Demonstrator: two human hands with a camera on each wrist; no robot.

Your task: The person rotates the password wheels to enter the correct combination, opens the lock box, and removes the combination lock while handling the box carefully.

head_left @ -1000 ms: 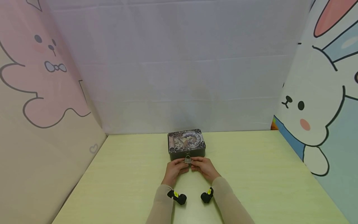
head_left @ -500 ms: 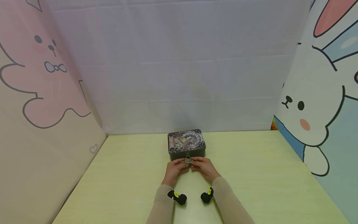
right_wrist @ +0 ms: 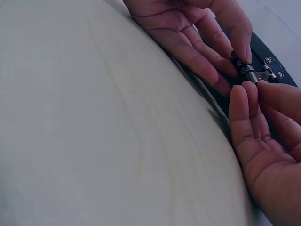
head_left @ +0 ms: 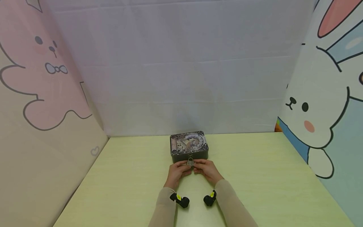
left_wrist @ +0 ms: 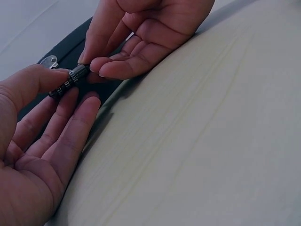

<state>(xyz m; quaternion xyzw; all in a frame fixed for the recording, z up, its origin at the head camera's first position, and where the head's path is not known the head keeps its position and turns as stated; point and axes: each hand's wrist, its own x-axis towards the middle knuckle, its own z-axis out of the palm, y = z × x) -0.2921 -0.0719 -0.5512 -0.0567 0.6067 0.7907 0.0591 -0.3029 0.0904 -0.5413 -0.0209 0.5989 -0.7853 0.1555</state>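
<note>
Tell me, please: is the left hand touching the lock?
Touching. The left wrist view shows the left hand holding the lock: its thumb lies against the lock, with the other fingers below.

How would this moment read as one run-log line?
Left hand: pinches combination padlock | Right hand: pinches padlock's other end | Padlock: at front clasp of box | Box: lid down, on table
</note>
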